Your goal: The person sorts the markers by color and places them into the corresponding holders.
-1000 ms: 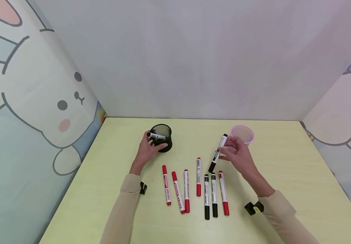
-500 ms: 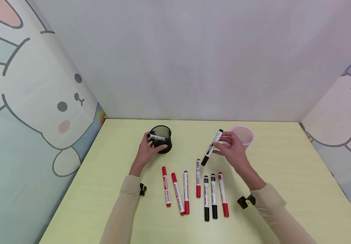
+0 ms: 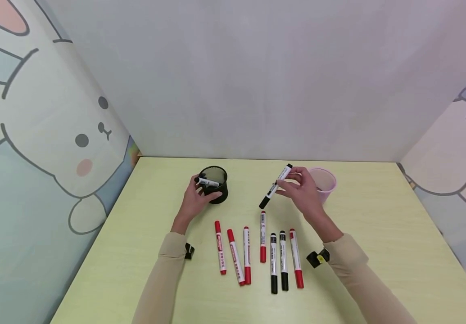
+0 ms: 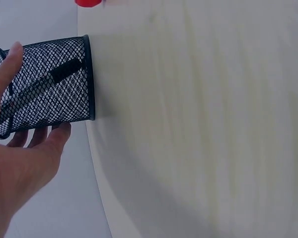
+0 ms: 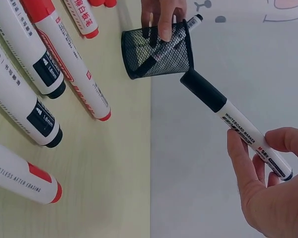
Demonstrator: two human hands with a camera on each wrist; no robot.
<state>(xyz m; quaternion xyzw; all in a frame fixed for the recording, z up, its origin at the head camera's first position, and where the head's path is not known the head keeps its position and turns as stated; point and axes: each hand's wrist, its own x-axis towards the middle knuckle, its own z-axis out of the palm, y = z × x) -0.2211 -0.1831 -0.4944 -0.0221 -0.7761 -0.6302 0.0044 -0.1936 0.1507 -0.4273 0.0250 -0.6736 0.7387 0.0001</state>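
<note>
Black marker moved leftward — right fingers pinch it, left fingers grip mesh cup; red markers nearby.

A table bears five red markers, two black markers, a mesh cup and a pink cup

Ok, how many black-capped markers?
4: one in the right hand, one in the mesh cup, two side by side on the table. Mesh or pink cup may hide more.

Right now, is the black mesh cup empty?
No, a black-and-white marker leans inside the black mesh cup, with one end sticking out at the top.
</note>
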